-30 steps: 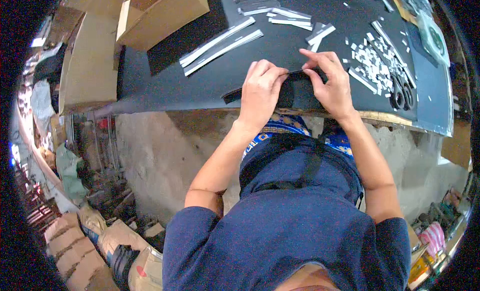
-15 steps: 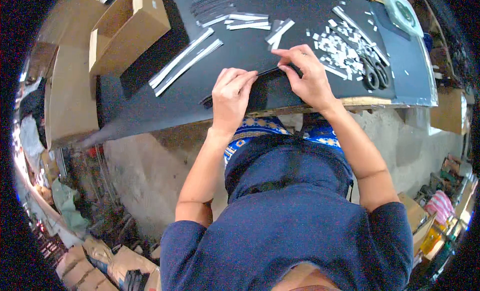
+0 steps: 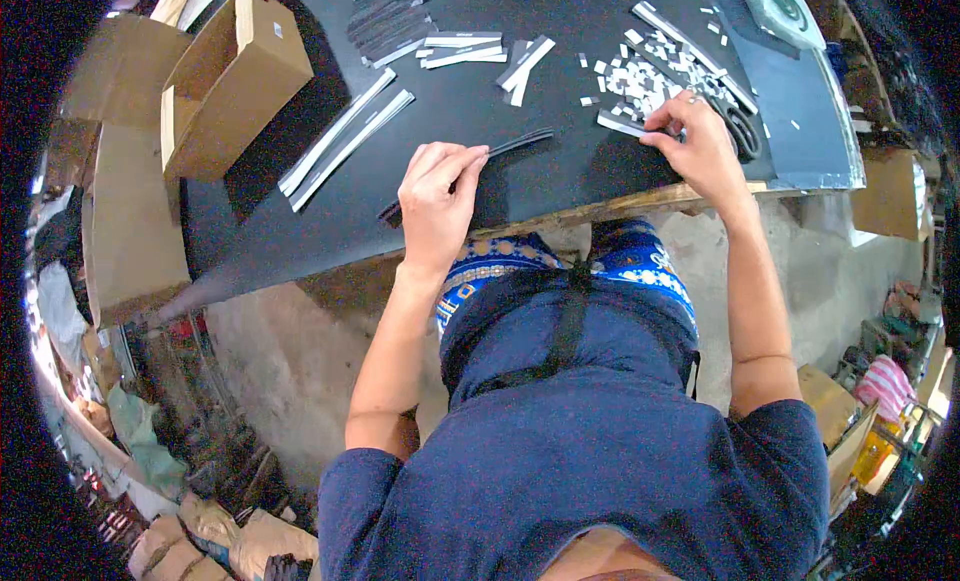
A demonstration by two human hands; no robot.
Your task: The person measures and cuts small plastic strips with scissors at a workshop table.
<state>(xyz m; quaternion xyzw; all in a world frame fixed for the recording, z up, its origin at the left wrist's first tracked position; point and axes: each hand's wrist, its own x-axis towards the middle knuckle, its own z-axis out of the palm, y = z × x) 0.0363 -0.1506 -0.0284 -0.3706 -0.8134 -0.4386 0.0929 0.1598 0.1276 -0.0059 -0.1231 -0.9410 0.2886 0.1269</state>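
My left hand [image 3: 437, 193] is closed in a pinch around a thin bundle of black strips [image 3: 520, 142], whose far ends fan out a little to the right above the black tabletop [image 3: 330, 241]. My right hand [image 3: 697, 146] has its thumb and index finger closed at the right end of a white strip [image 3: 621, 124] lying beside the pile of small white pieces [image 3: 635, 81]. A pair of scissors with black handles [image 3: 742, 131] lies just past the right hand, partly hidden by it.
Long white-and-black strips [image 3: 345, 141] lie left of centre. Shorter strips [image 3: 463, 49] and a row of black strips [image 3: 388, 23] lie farther back. An open cardboard box [image 3: 245, 91] stands at left, a clear plastic bag [image 3: 785, 13] at back right. The wooden table edge [image 3: 600, 205] runs near my body.
My right hand has left the black strips and moved right to the white strip by the pile. My left hand keeps hold of the black strips. The view has shifted slightly.
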